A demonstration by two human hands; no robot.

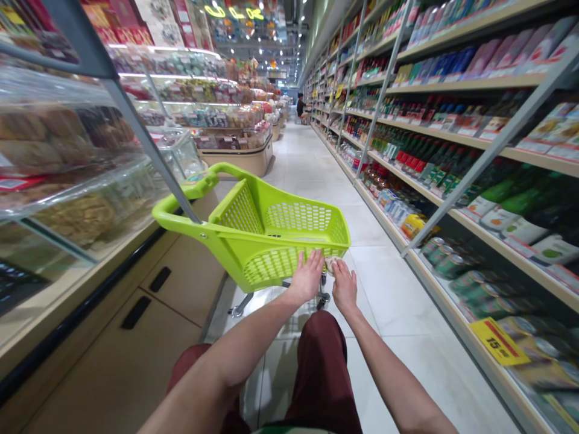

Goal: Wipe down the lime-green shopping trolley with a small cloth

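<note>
A lime-green shopping cart point(280, 232) stands in the aisle in front of me, its basket showing nothing inside. My left hand point(309, 274) lies against the lower side of the basket near its front end, fingers stretched out. Just right of it, my right hand point(344, 286) presses a crumpled pale cloth point(332, 264) at the basket's front lower corner. The palm side of the right hand is hidden. Below the basket, a metal leg and a wheel point(322, 297) show between my two forearms.
Shelves of bottles and cans point(452, 265) line the right side, with a yellow price tag point(499, 342). Packaged food fills a display counter point(167, 289) on the left. A person point(301, 107) is low down far along the tiled aisle.
</note>
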